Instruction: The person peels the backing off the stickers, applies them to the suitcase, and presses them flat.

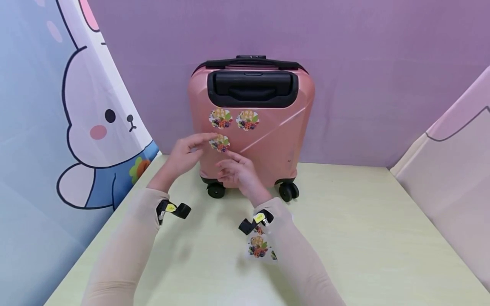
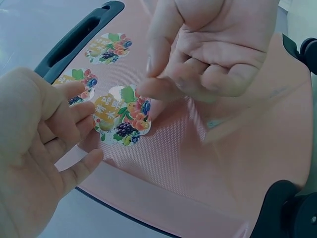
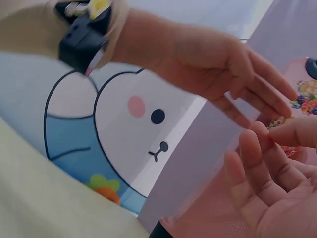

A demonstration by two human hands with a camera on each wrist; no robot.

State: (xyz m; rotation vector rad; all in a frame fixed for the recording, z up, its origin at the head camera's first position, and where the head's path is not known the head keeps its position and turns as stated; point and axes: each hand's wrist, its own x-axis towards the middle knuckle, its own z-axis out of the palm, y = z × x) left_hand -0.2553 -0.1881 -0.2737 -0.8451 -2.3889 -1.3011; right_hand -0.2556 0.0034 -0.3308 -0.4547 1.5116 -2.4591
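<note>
A pink suitcase [image 1: 268, 144] stands upright with fruit-print stickers on its front. Two of them, the upper left sticker [image 1: 220, 119] and the upper right sticker [image 1: 247, 120], sit side by side under the black handle recess. Below the left one lies a third sticker [image 2: 124, 116], flat against the shell. My left hand [image 1: 186, 154] reaches to its upper left edge, fingers extended and loosely spread. From the lower right, my right hand [image 1: 242, 173] has a fingertip at the sticker's edge, its other fingers loosely bent and thumb apart.
A sheet with more fruit stickers [image 1: 258, 247] lies on the pale tabletop [image 1: 352, 221], partly under the right forearm. Black wheels [image 1: 216, 190] carry the suitcase. A purple backdrop [image 1: 363, 85] rises behind it, and a rabbit-print cloth [image 1: 95, 106] hangs at left.
</note>
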